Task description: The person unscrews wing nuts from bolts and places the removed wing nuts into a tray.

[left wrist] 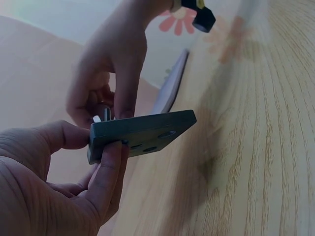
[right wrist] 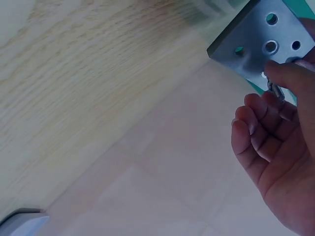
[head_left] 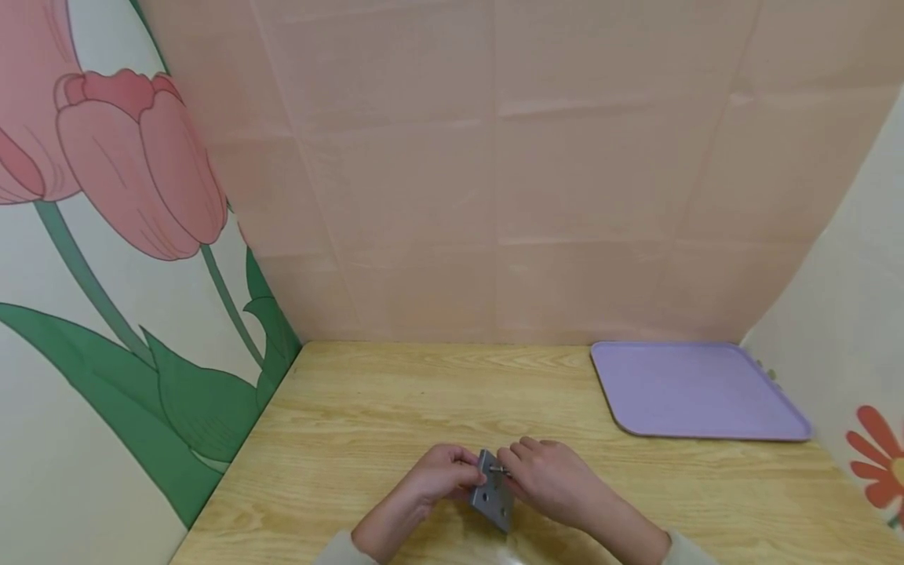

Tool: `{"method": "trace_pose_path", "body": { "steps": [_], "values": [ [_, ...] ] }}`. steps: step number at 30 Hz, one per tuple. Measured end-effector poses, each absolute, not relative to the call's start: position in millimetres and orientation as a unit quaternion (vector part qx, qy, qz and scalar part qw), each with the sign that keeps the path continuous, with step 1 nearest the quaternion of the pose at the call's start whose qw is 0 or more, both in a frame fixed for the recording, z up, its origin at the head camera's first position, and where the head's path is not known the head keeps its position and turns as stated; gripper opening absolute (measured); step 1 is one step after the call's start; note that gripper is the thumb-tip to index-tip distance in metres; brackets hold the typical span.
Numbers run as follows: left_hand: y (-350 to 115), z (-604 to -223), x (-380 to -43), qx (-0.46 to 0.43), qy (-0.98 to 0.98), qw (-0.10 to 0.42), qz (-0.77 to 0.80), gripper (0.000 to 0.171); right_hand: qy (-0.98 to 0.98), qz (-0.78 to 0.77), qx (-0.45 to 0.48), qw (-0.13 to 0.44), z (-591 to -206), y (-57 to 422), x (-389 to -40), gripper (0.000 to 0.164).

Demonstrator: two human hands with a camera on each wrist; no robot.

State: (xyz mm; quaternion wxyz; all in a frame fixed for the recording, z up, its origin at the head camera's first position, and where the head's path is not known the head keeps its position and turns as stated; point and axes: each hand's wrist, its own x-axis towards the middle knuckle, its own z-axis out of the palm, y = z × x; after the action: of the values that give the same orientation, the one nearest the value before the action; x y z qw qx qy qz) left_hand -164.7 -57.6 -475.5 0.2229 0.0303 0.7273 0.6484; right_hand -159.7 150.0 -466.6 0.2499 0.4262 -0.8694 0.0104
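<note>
Above the table, my left hand (head_left: pixel 439 475) pinches one corner of a grey metal plate (head_left: pixel 487 501). In the left wrist view, the thumb is at the plate's edge and fingertips press on its underside. The plate is tilted, and several round holes show in its face (right wrist: pixel 258 37) in the right wrist view. My right hand (head_left: pixel 558 480) pinches a small metal bolt (right wrist: pixel 276 91) between thumb and forefinger at a hole near the held corner. The bolt's shank (left wrist: pixel 107 114) stands out from the plate. How deep it sits is hidden by the fingers.
A purple tray (head_left: pixel 699 392) lies at the back right of the wood-grain table (head_left: pixel 395 392). A pink sheet (head_left: pixel 494 173) covers the back wall. Flower-patterned walls stand at left and right. Something shiny and transparent (head_left: pixel 507 555) lies at the table's near edge.
</note>
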Motion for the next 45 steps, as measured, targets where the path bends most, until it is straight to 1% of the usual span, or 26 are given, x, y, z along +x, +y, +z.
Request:
{"method": "trace_pose_path", "body": {
  "steps": [3,5,10,13,18,20,22,28,34,38,40,41,43,45],
  "values": [
    [-58.1,-475.2,-165.3,0.031,0.725,0.222,0.651,0.022,-0.884,0.047,0.407,0.223,-464.0,150.7,-158.6,0.026],
    [-58.6,-474.7,-165.6,0.029,0.725,0.224,0.651,0.022,-0.898,0.08,0.389,0.188,-462.0,150.8,-158.2,0.027],
    [-58.9,-474.0,-166.0,0.026,0.723,0.231,0.651,0.022,-0.928,0.203,0.308,0.055,-457.7,150.1,-159.9,0.032],
    [-58.3,-474.1,-165.7,0.025,0.723,0.229,0.651,0.023,-0.923,0.292,0.249,-0.026,-456.5,150.2,-161.8,0.04],
    [-57.7,-475.9,-165.4,0.027,0.726,0.225,0.649,0.024,-0.863,0.446,0.163,-0.174,-458.9,151.0,-162.5,0.054],
    [-57.5,-476.5,-165.4,0.028,0.725,0.223,0.651,0.024,-0.838,0.484,0.132,-0.212,-460.8,150.6,-162.0,0.059],
    [-57.3,-476.7,-165.4,0.032,0.725,0.221,0.652,0.025,-0.827,0.5,0.115,-0.229,-462.9,149.9,-161.6,0.062],
    [-57.2,-475.9,-166.1,0.034,0.721,0.225,0.654,0.024,-0.815,0.514,0.106,-0.247,-467.8,147.3,-160.4,0.063],
    [-57.1,-477.1,-165.8,0.034,0.718,0.223,0.659,0.023,-0.812,0.512,0.117,-0.255,-469.0,146.3,-160.9,0.061],
    [-56.8,-478.5,-165.8,0.034,0.719,0.222,0.657,0.021,-0.823,0.496,0.137,-0.24,-468.0,147.3,-162.5,0.057],
    [-57.1,-478.1,-165.6,0.03,0.722,0.225,0.654,0.021,-0.848,0.455,0.175,-0.206,-466.4,148.1,-162.7,0.051],
    [-57.3,-478.0,-165.6,0.028,0.722,0.227,0.653,0.021,-0.865,0.423,0.2,-0.179,-465.7,148.4,-162.6,0.047],
    [-57.6,-477.8,-165.6,0.027,0.722,0.228,0.653,0.021,-0.898,0.337,0.263,-0.105,-464.4,149.0,-161.9,0.039],
    [-57.8,-477.9,-165.4,0.029,0.721,0.227,0.654,0.021,-0.917,0.234,0.323,-0.016,-463.4,149.2,-161.0,0.03]
  ]
}}
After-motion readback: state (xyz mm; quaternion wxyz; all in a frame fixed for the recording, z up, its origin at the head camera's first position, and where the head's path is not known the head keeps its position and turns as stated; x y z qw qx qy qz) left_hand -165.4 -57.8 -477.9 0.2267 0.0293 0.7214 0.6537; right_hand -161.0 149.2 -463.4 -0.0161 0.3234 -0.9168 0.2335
